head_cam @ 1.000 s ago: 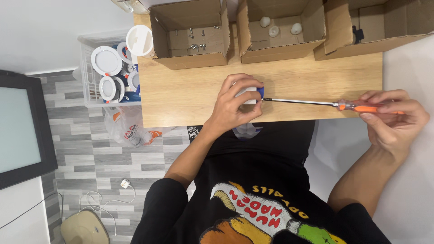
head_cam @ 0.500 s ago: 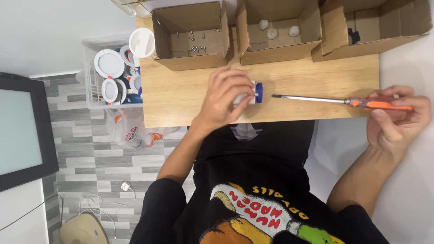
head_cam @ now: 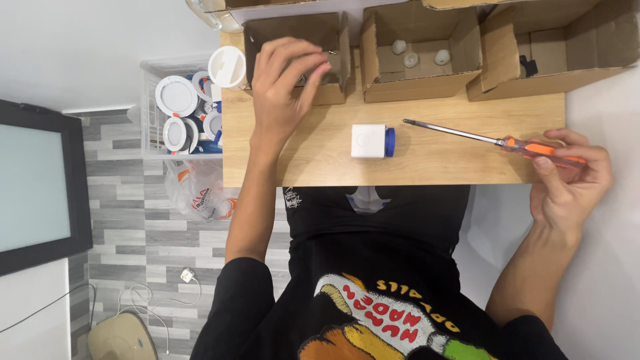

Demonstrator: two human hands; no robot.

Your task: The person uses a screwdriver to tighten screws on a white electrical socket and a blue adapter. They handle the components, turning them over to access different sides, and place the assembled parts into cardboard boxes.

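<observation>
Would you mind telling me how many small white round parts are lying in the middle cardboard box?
3, all on the floor of the middle cardboard box: one at the left, one lower in the middle, one at the right. Others may be hidden behind the box's near wall.

white block (head_cam: pixel 368 141), orange-handled screwdriver (head_cam: pixel 493 140), brown boxes (head_cam: pixel 420 50)

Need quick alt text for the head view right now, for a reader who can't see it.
The left hand reaches into the leftmost cardboard box while the right hand holds an orange-handled screwdriver over the wooden table. A small white and blue block lies untouched between them.
</observation>
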